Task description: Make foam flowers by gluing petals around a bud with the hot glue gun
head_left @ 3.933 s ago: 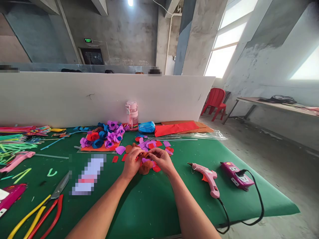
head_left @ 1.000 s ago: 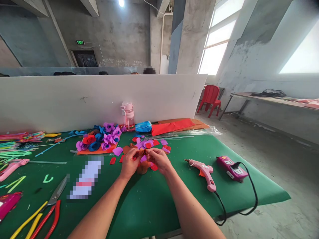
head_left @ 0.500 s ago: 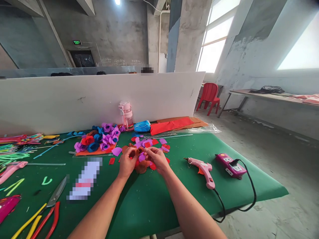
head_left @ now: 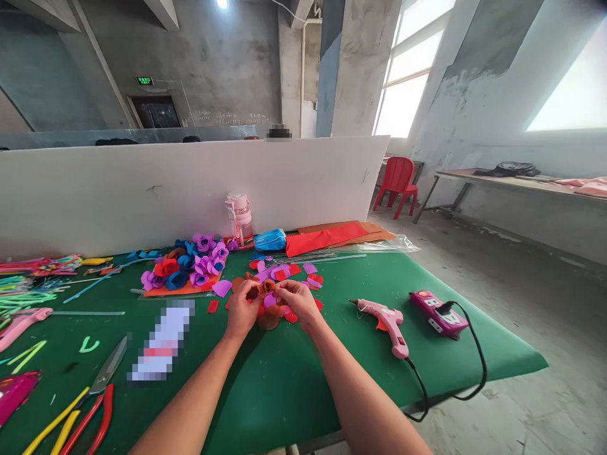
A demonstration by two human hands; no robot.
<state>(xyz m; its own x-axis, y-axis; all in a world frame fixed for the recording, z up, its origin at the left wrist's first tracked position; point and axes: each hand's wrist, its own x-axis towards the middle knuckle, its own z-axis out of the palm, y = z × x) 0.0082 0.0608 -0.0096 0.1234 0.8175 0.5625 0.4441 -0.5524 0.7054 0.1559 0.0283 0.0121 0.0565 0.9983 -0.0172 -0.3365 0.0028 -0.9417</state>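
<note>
L hand [head_left: 244,309] and R hand [head_left: 298,303] are holding 1 small brown flower [head_left: 268,286] between them, just above the loose petals mid-table. L fingers are gripping its L side; R fingers are pinching closed at its R edge, tips partly hidden.

Progress, approx.: the flower is showing a rolled centre, so it's looking part-formed; can't tell how many layers are on. Formed flowers [head_left: 203,262], i.e. purple, blue, red & a brown, are sitting in a pile on an orange sheet [head_left: 183,291], far L. Loose purple, red & brown petals [head_left: 222,289] are lying unused around the hands. Pink glue gun [head_left: 391,322] is resting on the green table [head_left: 284,392], R side, near a purple power block [head_left: 437,314]; open scissors [head_left: 108,373] are lying L.

Writing: exit sign [head_left: 145,81] is glowing green, prob. "EXIT" + other chars, too small to be sure. Wall writing [head_left: 227,119] is showing pale, unreadable. Block's carrying lg. white letters, maybe "B" & "A". Bottle [head_left: 240,218] is showing faint print, n/legible. No brand's reading clearly.
</note>
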